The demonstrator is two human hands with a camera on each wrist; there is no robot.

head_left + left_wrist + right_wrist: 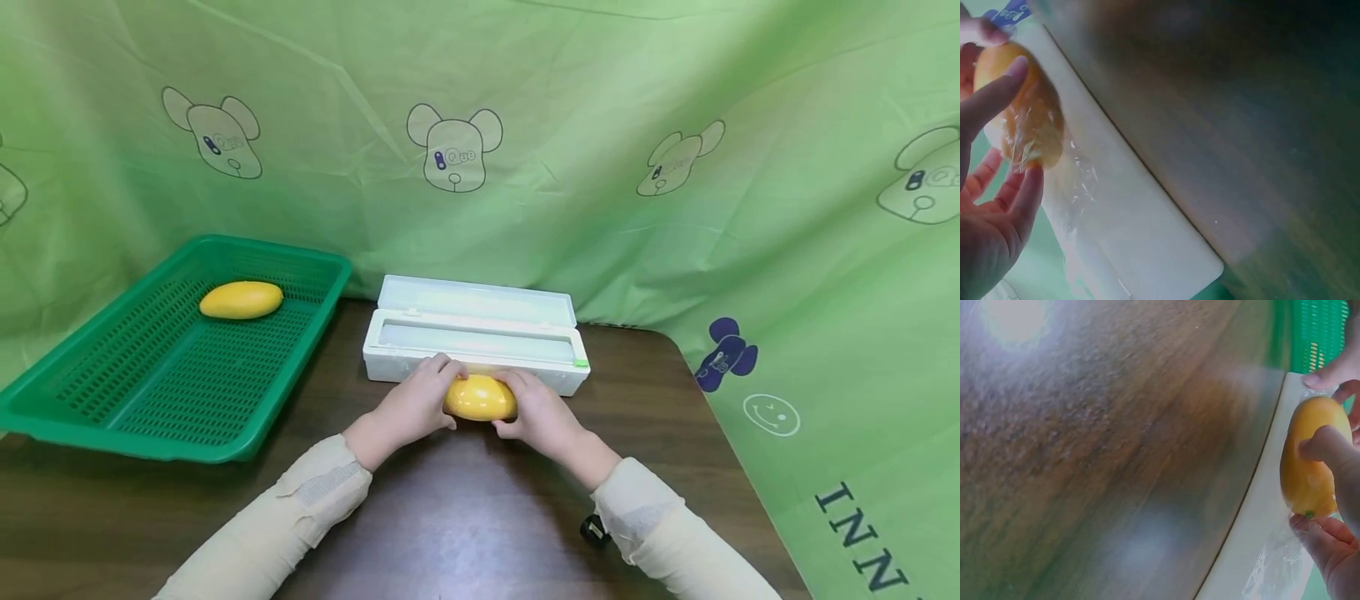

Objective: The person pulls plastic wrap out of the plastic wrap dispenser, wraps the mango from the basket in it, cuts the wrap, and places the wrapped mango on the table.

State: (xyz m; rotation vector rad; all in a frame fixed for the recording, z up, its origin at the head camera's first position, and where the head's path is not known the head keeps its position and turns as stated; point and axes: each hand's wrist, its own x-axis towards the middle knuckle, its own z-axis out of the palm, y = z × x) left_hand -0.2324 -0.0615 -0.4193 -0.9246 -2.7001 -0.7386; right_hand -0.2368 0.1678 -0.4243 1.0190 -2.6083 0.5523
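Note:
A yellow mango [480, 398] is held between both hands, close in front of a white cling film dispenser [384, 365]. My left hand [422, 398] grips one end, its thumb lying over the fruit in the left wrist view. At the other end, my right hand [542, 415] holds the mango with the thumb across its side. Shiny, wrinkled cling film [1025, 134] covers part of the mango's skin. More clear film [1269, 569] trails over the dispenser beside the fruit. The dispenser's lid [476, 298] stands raised at the back.
To the left, a green plastic basket [300, 367] has a second mango [242, 300] inside. A small black object [595, 530] lies by the right sleeve on the dark wooden table [465, 517]. Green printed curtain [570, 225] hangs behind and along the right side.

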